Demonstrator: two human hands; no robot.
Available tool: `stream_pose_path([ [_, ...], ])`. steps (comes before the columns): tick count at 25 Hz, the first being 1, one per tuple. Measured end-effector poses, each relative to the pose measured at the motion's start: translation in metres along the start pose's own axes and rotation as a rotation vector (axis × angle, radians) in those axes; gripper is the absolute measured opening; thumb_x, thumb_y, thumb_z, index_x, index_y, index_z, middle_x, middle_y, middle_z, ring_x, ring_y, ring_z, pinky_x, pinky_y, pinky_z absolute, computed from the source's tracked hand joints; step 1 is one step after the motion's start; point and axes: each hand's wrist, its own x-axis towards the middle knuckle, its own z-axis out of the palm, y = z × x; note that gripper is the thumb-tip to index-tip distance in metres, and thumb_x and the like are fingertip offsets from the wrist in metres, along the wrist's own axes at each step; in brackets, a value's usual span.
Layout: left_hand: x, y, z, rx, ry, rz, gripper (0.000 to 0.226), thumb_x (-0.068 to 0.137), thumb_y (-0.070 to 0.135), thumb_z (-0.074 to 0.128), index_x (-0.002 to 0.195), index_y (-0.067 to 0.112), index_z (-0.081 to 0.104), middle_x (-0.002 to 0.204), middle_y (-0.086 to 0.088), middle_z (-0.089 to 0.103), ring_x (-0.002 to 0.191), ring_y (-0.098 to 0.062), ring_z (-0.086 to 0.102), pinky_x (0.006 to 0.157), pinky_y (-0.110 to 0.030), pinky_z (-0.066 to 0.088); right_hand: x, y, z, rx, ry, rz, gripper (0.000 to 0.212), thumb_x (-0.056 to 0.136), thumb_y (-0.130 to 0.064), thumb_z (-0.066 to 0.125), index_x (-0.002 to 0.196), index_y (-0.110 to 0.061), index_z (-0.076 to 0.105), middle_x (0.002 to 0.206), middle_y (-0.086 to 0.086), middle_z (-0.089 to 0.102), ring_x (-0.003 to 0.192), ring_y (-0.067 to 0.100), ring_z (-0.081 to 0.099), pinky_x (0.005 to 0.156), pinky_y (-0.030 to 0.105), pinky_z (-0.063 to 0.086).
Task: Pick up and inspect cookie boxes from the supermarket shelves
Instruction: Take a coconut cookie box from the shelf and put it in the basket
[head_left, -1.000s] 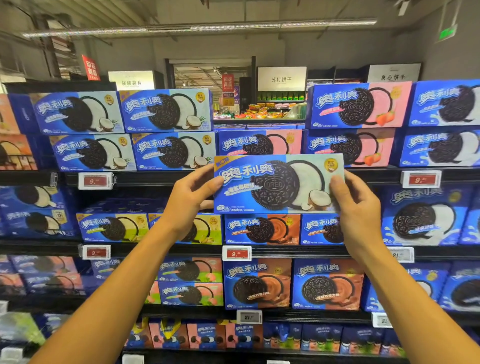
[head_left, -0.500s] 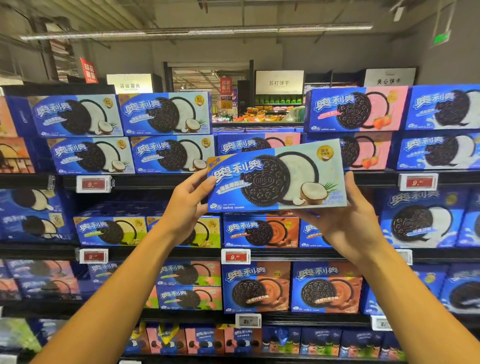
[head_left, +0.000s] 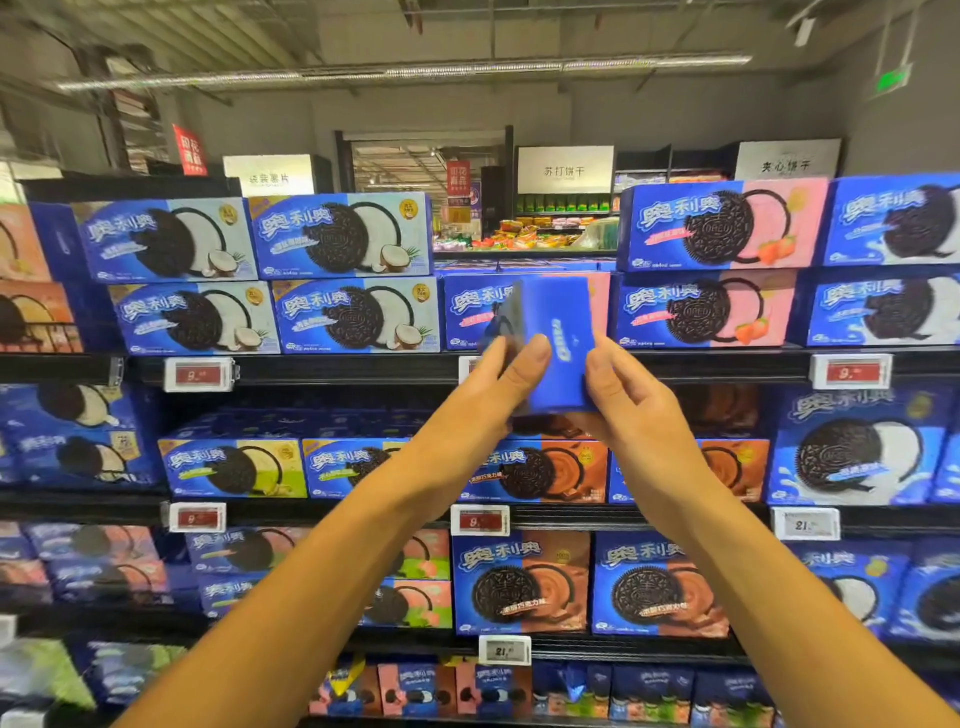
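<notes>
While both arms reached up from the bottom of the frame, the cookie box (head_left: 558, 338) sat at the centre, held in front of the shelves (head_left: 363, 370) with its narrow blue end panel turned toward the camera. The left hand (head_left: 488, 395) gripped its left side, thumb pressed on the blue panel and fingers curled behind. The right hand (head_left: 631, 402) clasped the right side and lower edge, fingers wrapped underneath. The box was blurred, tilted slightly. Behind it, coconut-flavour boxes (head_left: 343, 236) filled the upper left, strawberry boxes (head_left: 722, 226) the upper right, chocolate boxes (head_left: 522, 582) the lower centre. Red price tags (head_left: 198, 374) lined the shelf edges.
</notes>
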Motion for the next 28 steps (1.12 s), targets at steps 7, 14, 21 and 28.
stream_pose_path([
  [7,0.0,-0.01,-0.034,-0.48,0.044,0.06,0.049,0.091,0.046,0.051,0.13,0.018,0.062,0.133,-0.014,0.063,0.124,-0.035,0.058,0.101,-0.057,0.047,0.004,-0.002,0.0,-0.14,-0.034,-0.138,0.034,0.103,-0.025,0.046,0.135,-0.023,0.057,0.133,-0.02,0.062,0.124,-0.007,0.055,0.098,0.012,0.043],
  [14,0.002,-0.046,-0.061,-0.825,-0.116,0.117,0.057,0.092,0.05,0.048,0.138,0.018,0.056,0.142,-0.015,0.054,0.128,-0.039,0.052,0.105,-0.067,0.036,0.021,0.016,-0.035,-0.213,0.245,0.031,0.062,0.097,-0.023,0.062,0.152,-0.023,0.035,0.151,-0.004,0.044,0.138,0.005,0.042,0.115,0.029,0.034],
  [21,0.003,-0.065,-0.067,-0.982,-0.281,0.124,0.056,0.092,0.046,0.054,0.141,0.019,0.052,0.146,-0.014,0.051,0.134,-0.039,0.046,0.107,-0.066,0.032,0.013,0.019,-0.034,0.034,0.083,0.098,0.037,0.089,-0.036,0.058,0.123,-0.023,0.061,0.107,-0.005,0.074,0.091,0.011,0.071,0.081,0.03,0.058],
  [28,0.0,-0.072,-0.077,-0.871,-0.019,0.069,0.057,0.072,0.04,0.082,0.123,0.018,0.07,0.131,-0.01,0.065,0.117,-0.03,0.064,0.09,-0.05,0.054,0.004,0.025,-0.038,0.059,0.21,-0.069,0.069,0.084,-0.029,0.066,0.148,-0.02,0.043,0.132,0.005,0.065,0.109,0.015,0.066,0.081,0.026,0.056],
])
